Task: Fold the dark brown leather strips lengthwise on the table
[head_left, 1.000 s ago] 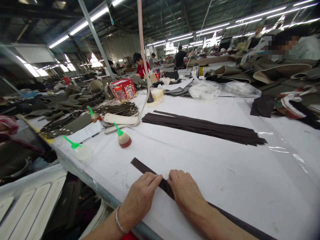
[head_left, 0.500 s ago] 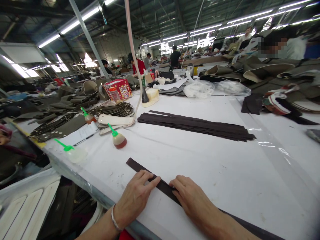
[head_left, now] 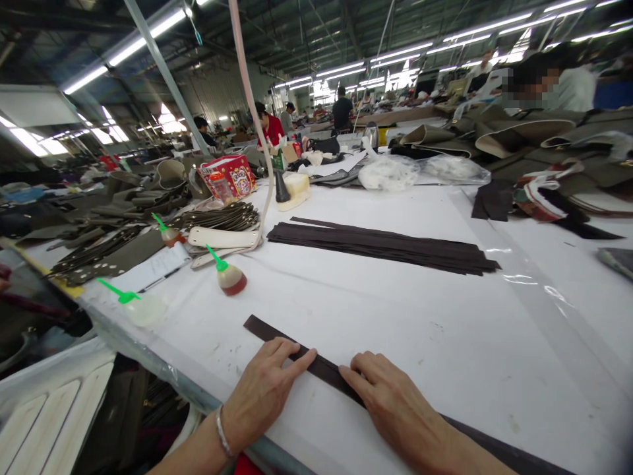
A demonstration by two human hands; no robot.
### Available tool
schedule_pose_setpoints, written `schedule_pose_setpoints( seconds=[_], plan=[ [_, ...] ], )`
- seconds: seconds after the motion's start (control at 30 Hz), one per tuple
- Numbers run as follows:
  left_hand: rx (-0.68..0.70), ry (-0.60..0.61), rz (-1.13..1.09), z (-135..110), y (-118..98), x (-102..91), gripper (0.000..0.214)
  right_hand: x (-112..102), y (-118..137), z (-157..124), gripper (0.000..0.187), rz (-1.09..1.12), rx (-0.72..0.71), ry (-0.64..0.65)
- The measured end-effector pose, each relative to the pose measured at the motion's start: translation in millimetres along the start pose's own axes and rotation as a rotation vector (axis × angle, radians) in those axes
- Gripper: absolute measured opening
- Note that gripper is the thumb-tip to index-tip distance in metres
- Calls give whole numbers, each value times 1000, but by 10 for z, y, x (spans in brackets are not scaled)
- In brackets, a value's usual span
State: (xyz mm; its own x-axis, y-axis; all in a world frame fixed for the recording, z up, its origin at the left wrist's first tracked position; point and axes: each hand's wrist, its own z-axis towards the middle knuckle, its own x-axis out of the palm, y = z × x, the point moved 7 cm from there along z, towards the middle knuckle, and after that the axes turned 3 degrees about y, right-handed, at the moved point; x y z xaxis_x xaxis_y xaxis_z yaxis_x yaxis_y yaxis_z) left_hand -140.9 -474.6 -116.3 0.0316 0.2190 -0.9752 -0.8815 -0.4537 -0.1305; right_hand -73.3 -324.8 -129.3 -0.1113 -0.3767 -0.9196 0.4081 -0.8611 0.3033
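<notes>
A long dark brown strip (head_left: 324,371) lies slantwise across the white table near its front edge, its far end bare at the left. A line along its length looks like a fold. My left hand (head_left: 270,379), with a bracelet at the wrist, presses on the strip, thumb and fingers closed over it. Just to the right, my right hand (head_left: 390,396) has its fingers bent and pinches the strip's edge. The strip runs on beneath my right wrist and out at the lower right. Beyond the hands lies a stack of similar dark strips (head_left: 380,247).
Green-tipped squeeze bottles (head_left: 231,280) stand at the left, near a paper pad (head_left: 153,270) and cream straps (head_left: 222,237). A pale block (head_left: 297,188) and plastic bags (head_left: 390,173) lie at the back. Dark material pieces (head_left: 534,132) pile up at the right; co-workers are farther off.
My right hand has shifted slightly right along the strip, its fingers lifting a little. My left hand stays on the strip. The camera view has shifted slightly.
</notes>
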Motion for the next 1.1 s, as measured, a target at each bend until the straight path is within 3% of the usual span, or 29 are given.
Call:
schedule_pose_setpoints(
  seconds=[0.3, 0.67, 0.87, 1.03, 1.1],
  plan=[
    [7, 96, 46, 14, -10, 57, 55, -36, 85, 4, 32, -112, -107, -6],
    [56, 244, 173, 132, -180, 1, 72, -90, 124, -46, 33, -161, -123, -2],
    [63, 213, 187, 118, -173, 18, 72, -156, 85, -147, 36, -165, -124, 0],
    [118, 43, 201, 114, -230, -1, 65, -182, 24, -277, 35, -168, -105, 57],
    [173, 37, 156, 131, -274, 21, 59, -200, 4, -332, 33, -173, -99, 65]
  ],
)
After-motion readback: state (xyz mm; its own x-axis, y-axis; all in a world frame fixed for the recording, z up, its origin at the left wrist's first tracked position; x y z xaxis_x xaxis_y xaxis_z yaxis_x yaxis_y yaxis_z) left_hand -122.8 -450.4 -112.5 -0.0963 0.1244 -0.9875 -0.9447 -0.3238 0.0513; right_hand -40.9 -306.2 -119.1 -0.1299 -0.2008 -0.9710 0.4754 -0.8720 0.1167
